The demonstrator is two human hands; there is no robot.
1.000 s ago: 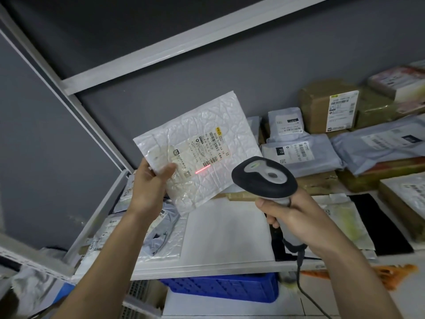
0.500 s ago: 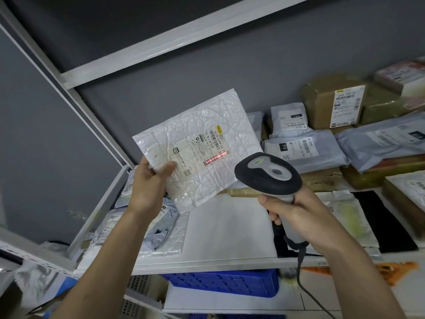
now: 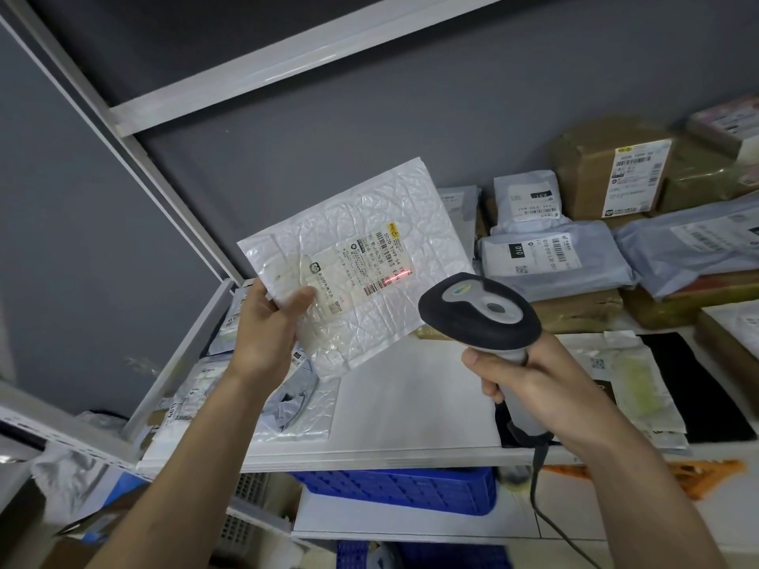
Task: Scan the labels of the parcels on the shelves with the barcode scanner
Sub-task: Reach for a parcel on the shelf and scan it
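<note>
Since a second earlier, the red scan line had crept along the label from near its lower corner toward the barcode's far end, while both hands stayed almost where they were.

With the white padded envelope point(image 3: 361, 256) as landmark: the shelf point(image 3: 410, 408) lay below and behind it, its bare white board showing just under the envelope's lower edge. To the envelope's right, at the back of the shelf, sat a brown box point(image 3: 608, 166) and grey bagged parcels point(image 3: 554, 260) bearing labels. Below the envelope, under the shelf, stood a blue crate point(image 3: 394, 486).

The envelope was held up tilted above the shelf, its label point(image 3: 365, 269) facing the camera. The left hand point(image 3: 267, 326) pinched the envelope's lower left corner, thumb on the front, fingers behind. The barcode scanner point(image 3: 480, 310) hovered just right of and below the envelope, apart from it, head aimed at the label. The right hand point(image 3: 530, 388) was wrapped around the scanner's handle. A red line point(image 3: 396, 278) crossed the barcode at the label's right end.
</note>
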